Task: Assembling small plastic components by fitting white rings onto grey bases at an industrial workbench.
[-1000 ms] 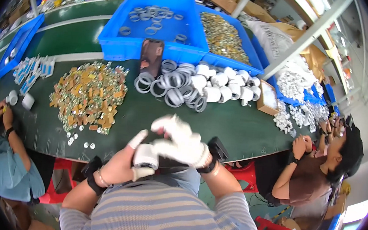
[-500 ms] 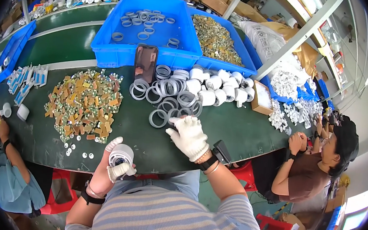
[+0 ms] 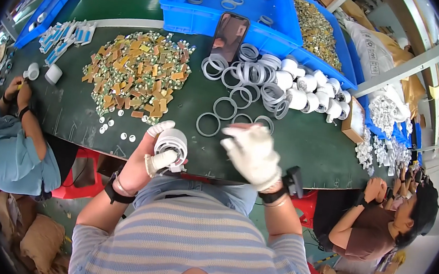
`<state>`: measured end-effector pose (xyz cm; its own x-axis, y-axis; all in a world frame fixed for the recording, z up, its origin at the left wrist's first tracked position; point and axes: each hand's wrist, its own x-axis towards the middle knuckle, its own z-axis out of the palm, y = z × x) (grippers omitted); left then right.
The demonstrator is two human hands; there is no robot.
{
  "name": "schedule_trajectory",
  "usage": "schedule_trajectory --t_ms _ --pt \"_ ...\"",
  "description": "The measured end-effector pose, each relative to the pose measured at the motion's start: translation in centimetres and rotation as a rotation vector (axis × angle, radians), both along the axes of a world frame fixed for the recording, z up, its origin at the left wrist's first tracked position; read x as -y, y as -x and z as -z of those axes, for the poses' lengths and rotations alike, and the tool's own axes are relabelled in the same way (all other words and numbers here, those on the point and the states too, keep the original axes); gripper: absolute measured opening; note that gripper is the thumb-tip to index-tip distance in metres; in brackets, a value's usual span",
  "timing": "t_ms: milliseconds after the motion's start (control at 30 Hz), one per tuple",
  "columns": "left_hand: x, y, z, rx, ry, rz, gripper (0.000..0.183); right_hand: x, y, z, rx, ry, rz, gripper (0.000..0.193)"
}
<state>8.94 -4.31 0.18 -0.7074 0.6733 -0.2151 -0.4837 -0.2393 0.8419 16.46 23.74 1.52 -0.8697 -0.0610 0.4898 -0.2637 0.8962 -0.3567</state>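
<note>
My left hand (image 3: 158, 155) is wrapped round a white cylindrical plastic housing (image 3: 172, 142), tilted with its open end toward me; the thumb, in a white finger cover, presses into the opening. Over the front of the table is my right hand (image 3: 252, 156), in a white glove. Motion blurs its fingers, so whether anything is between them is hidden. Just beyond it lie loose grey rings (image 3: 208, 124), one partly behind the glove. More rings (image 3: 254, 74) are heaped farther back, beside a pile of white housings (image 3: 309, 87).
A heap of small circuit boards (image 3: 138, 71) covers the left middle, with small white discs near it. A phone (image 3: 229, 36) leans against a blue bin (image 3: 188, 19). Co-workers sit left and right. A cardboard box (image 3: 354, 121) stands at the right.
The view has shifted, so the table sits higher in the picture. My right hand has drawn back from the ring heap toward me. The left hand still holds the housing.
</note>
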Motion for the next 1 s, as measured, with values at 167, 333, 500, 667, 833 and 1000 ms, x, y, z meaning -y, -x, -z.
schedule_trajectory --t_ms 167,333,500,667,833,1000 --pt "-1.1 -0.1 -0.5 -0.273 0.095 0.032 0.077 2.8 1.7 3.0 0.083 0.023 -0.046 0.028" --pt "0.1 0.0 -1.2 -0.839 0.380 0.098 0.075 1.2 -1.2 0.0 0.368 1.848 -0.152 0.019" --pt "-1.7 -0.3 -2.0 -1.252 0.529 0.113 0.077 1.9 -2.8 0.1 0.485 2.203 -0.299 0.030" --pt "-2.6 -0.2 -2.0 -1.453 0.600 0.121 0.068 2.9 -3.9 0.6 0.473 2.274 -0.344 0.026" --pt "-2.9 -0.9 -1.9 -1.498 0.643 0.168 0.065 4.1 -4.0 0.5 0.334 2.121 -0.363 0.027" --pt "-2.7 0.2 -2.8 -1.490 0.632 0.205 0.064 3.0 -4.2 0.9 0.585 2.394 -0.470 0.032"
